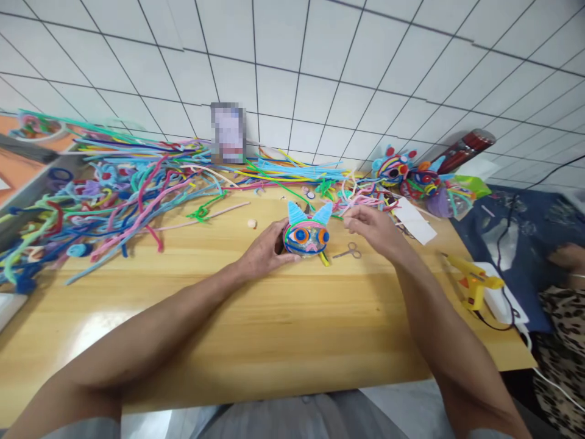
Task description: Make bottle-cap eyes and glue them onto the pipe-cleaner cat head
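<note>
My left hand (269, 250) grips a small animal head (311, 236) from its left side. Coiled pipe cleaners make up the head, with light blue pointed ears, orange and blue round eyes and a pink nose. To its right my right hand (372, 228) is raised over the table, fingers curled with the tips together. Whatever lies between those fingertips, if anything, is too small to make out. A pair of scissors (351, 250) lies on the wood just below and left of the right hand.
Loose pipe cleaners (150, 195) spread along the wall and left side of the table (274, 341). Finished-looking colourful heads (393, 167) stand at the back right near a red flask (461, 155). A yellow glue gun (475, 283) with a cable rests at right, beside another person's arm (571, 259).
</note>
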The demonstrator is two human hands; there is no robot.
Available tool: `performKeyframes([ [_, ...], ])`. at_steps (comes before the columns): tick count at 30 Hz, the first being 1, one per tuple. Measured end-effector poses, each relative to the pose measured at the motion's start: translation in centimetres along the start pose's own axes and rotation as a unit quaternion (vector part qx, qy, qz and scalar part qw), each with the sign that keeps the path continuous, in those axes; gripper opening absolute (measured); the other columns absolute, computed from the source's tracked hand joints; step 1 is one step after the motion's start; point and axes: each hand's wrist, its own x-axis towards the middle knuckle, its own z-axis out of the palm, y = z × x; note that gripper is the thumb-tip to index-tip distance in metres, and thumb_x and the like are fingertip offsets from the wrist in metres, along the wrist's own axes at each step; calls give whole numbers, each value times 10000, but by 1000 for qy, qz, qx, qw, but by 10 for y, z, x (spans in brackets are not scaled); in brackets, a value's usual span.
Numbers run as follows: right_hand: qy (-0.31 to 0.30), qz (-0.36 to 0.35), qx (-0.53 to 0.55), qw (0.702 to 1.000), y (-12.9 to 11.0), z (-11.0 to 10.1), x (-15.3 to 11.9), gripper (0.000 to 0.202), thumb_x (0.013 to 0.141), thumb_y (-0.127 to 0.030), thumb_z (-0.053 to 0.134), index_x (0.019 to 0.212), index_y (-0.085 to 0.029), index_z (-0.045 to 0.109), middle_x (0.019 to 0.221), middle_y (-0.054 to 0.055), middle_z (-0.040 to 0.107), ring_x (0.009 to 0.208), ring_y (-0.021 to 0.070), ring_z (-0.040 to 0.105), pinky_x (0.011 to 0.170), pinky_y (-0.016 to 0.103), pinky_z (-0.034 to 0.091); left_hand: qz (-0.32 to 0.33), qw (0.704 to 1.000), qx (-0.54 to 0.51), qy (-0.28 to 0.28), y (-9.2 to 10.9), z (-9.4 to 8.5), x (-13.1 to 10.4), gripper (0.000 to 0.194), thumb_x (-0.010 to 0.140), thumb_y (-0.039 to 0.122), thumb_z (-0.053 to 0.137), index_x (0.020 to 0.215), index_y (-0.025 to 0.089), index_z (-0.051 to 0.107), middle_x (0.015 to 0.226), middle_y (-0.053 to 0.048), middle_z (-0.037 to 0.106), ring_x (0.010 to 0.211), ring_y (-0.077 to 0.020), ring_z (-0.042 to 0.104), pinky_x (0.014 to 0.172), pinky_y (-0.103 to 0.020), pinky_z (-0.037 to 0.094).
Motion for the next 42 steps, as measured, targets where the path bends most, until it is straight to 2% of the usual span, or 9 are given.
performKeyframes([
  [4, -16, -10, -25, 1000, 2, 23, 6, 269, 856, -467, 731, 993, -236, 718, 868, 16, 737, 771, 195, 650, 712, 321, 494, 3, 1000, 4, 0, 0, 0, 0, 955, 863, 588, 852, 1619, 205, 412, 1537, -209, 598, 1427, -393, 596, 1202, -580, 502],
  [11, 21, -18, -49, 998, 1, 31, 3, 228, 832, -418, 684, 736, -211, 684, 684, -10, 649, 650, 153, 536, 649, 305, 393, -1, 1000, 1, 3, 2, 1, 0, 960, 850, 597, 858, 1617, 219, 421, 1522, -197, 615, 1405, -389, 608, 1186, -570, 518],
  [17, 128, 31, 81, 988, 4, 8, -7, 197, 759, -391, 734, 693, -223, 653, 617, -39, 574, 609, 130, 488, 635, 290, 406, -7, 1000, -9, 6, 2, 2, 1, 930, 838, 572, 872, 1598, 242, 450, 1529, -187, 614, 1412, -391, 605, 1198, -586, 512],
  [25, 300, 10, 194, 934, 23, -45, -36, 268, 677, -414, 842, 692, -264, 620, 636, -31, 583, 585, 140, 523, 538, 274, 441, -3, 1000, -7, 10, 3, 2, 3, 920, 833, 528, 878, 1583, 200, 457, 1539, -195, 612, 1439, -385, 589, 1231, -569, 483],
  [28, 285, 23, 171, 943, 31, -38, -51, 286, 695, -426, 837, 676, -247, 614, 630, -24, 584, 569, 133, 523, 526, 272, 428, -4, 1000, -4, 6, 5, 1, 4, 915, 846, 525, 866, 1582, 171, 453, 1554, -199, 602, 1446, -378, 580, 1241, -553, 471],
  [32, 232, 52, 169, 956, 36, -13, -66, 254, 725, -399, 828, 696, -226, 645, 635, -24, 600, 583, 124, 542, 559, 267, 440, -7, 1000, 4, 5, 5, 1, 4, 956, 844, 530, 864, 1602, 148, 425, 1570, -209, 588, 1462, -374, 569, 1247, -533, 463],
  [35, 248, 31, 217, 944, 36, -5, -70, 201, 733, -338, 814, 696, -223, 654, 643, -23, 604, 585, 123, 539, 558, 265, 434, -6, 1000, 12, 5, 3, 1, 4, 969, 842, 556, 857, 1604, 149, 418, 1576, -211, 581, 1472, -376, 564, 1247, -524, 466],
  [38, 287, 3, 269, 919, 34, -17, -72, 182, 699, -300, 796, 675, -227, 630, 709, -17, 628, 608, 118, 544, 557, 255, 422, -11, 1000, 25, 5, 4, -1, 4, 968, 836, 564, 859, 1599, 157, 425, 1584, -207, 573, 1479, -377, 559, 1255, -532, 458],
  [42, 331, -26, 326, 885, 23, -47, -88, 186, 688, -291, 787, 665, -250, 608, 888, -7, 696, 698, 130, 580, 607, 275, 455, -18, 999, 26, 6, 4, -1, 4, 978, 825, 599, 859, 1585, 145, 443, 1571, -219, 572, 1482, -387, 550, 1264, -542, 445],
])
